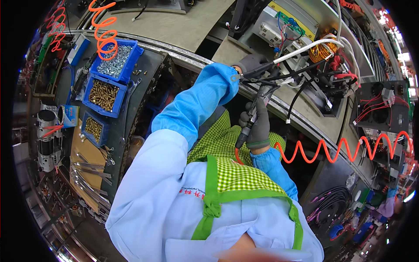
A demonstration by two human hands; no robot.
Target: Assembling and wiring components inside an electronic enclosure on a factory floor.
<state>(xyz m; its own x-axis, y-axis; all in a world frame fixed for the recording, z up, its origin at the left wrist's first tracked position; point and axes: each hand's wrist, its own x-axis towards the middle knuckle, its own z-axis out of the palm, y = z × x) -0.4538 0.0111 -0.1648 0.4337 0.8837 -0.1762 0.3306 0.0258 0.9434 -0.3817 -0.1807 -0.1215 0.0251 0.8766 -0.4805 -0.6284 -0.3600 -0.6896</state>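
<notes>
My right hand (261,126), in a dark grey glove, is wrapped round a slim black-and-grey air ratchet (250,117). Its head points up toward the machine, and an orange hose leaves its lower end. My left hand (252,64), gloved in grey too, reaches to the near edge of the machine unit. Cables cross in front of it and its fingers are largely hidden. Close by that hand, a ring lug (236,77) ends a thick cable with black sleeving, which turns into a white cable (301,49). Several black cables (301,73) run alongside.
The unit carries a copper-wound coil (324,49) and a green circuit board (290,22). An orange coiled hose (336,153) stretches rightward; another coiled hose (107,37) hangs at upper left. Blue bins (124,94) of screws and washers stand left, beside flat metal strips (87,174).
</notes>
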